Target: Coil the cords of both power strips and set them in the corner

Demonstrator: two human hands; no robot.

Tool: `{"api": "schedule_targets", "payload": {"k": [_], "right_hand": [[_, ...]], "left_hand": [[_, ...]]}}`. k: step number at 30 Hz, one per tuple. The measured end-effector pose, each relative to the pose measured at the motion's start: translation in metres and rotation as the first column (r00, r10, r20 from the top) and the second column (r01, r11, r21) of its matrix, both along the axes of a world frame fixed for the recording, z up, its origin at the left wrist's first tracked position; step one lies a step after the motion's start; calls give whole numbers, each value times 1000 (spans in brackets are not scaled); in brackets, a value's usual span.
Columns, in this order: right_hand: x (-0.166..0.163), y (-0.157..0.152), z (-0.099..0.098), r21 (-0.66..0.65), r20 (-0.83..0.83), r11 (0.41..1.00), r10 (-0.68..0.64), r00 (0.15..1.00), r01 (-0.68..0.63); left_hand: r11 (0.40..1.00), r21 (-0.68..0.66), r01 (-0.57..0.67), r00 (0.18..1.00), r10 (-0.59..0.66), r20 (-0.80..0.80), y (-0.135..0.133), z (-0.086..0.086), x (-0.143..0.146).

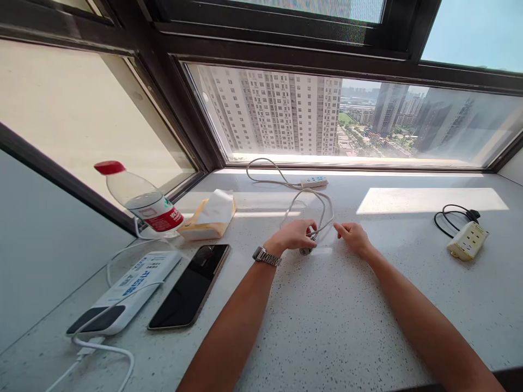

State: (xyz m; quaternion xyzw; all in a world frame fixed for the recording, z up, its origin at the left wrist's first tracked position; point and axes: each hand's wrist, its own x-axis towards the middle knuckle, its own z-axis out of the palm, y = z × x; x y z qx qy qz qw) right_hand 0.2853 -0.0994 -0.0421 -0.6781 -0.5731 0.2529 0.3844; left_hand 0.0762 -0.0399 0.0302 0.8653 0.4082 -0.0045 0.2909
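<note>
My left hand (pixel 295 235), with a metal watch (pixel 266 256) on its wrist, is closed on the plug (pixel 306 250) of a pale cable. The plug sits low, at the countertop. From it the cable (pixel 332 209) loops up and back to a small white power strip (pixel 314 182) by the window. Just right of the loop is my right hand (pixel 352 238), its fingers curled in and its thumb by the cable. No object shows in its fingers.
To the left lie a black phone (pixel 191 287), a white boxy device (pixel 126 288) with white cables, a tissue pack (pixel 210 215) and a tilted red-capped bottle (pixel 143 196). On the right is another socket block (pixel 468 240) with a black cord. Windows border the pale speckled counter (pixel 327 326).
</note>
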Motion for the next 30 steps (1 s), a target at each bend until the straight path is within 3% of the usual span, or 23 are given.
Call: {"api": "schedule_targets", "payload": {"k": [5,8,11,16,22,26,30], "right_hand": [[-12,-4,0,-2,201,1000,-13,980,14],[-19,-6,-2,77,309,997,-38,950,15],[-22,-7,-5,171,415,983,-10,910,-67],[-20,-5,-7,208,499,965,37,866,-161],[-1,4,-17,374,285,925,-186,940,70],[19,11,-23,410,88,885,-279,956,220],[31,15,-27,361,28,879,-345,938,312]], "left_hand": [[998,5,57,997,-57,60,-8,-3,14],[997,25,73,997,-74,14,-9,-4,15],[996,30,88,996,-87,-20,-12,-1,15],[995,-5,103,992,-103,-69,-18,10,12],[969,153,-193,972,210,-102,-10,20,-8],[863,287,-415,900,436,-8,2,21,-26],[747,374,-549,834,520,185,14,20,-42]]}}
